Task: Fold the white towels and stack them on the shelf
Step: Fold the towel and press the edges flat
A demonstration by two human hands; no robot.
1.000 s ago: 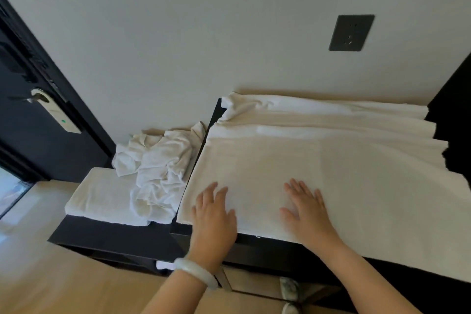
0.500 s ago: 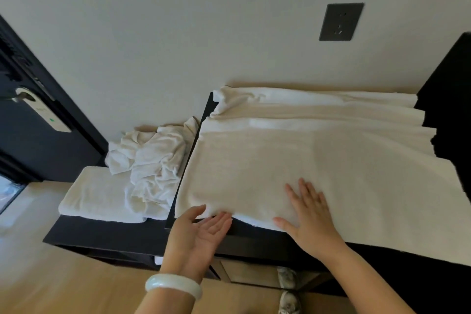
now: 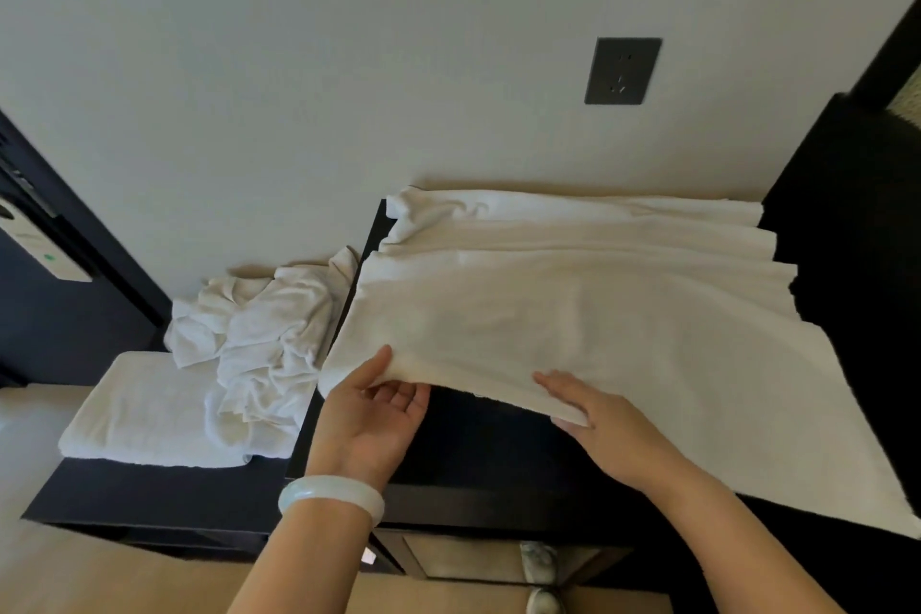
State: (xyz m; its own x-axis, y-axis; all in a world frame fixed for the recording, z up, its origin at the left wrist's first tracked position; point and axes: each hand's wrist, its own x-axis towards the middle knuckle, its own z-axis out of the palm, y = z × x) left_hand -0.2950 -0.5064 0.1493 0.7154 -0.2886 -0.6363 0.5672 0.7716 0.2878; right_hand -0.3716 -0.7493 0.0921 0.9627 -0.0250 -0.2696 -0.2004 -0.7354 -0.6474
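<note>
Your left hand [image 3: 369, 419] pinches the near edge of the spread towel [image 3: 573, 314], thumb on top and fingers underneath. Your right hand [image 3: 603, 429] pinches the same edge, holding it raised off the dark cabinet top [image 3: 488, 444]. Left of your left hand, on the lower shelf [image 3: 164, 489], crumpled towels [image 3: 259, 339] lie partly over a folded towel [image 3: 139, 414] and against the cabinet's side. Beyond your hands the spread towel reaches the wall. A tall dark panel [image 3: 847, 264] bounds it on the right.
</note>
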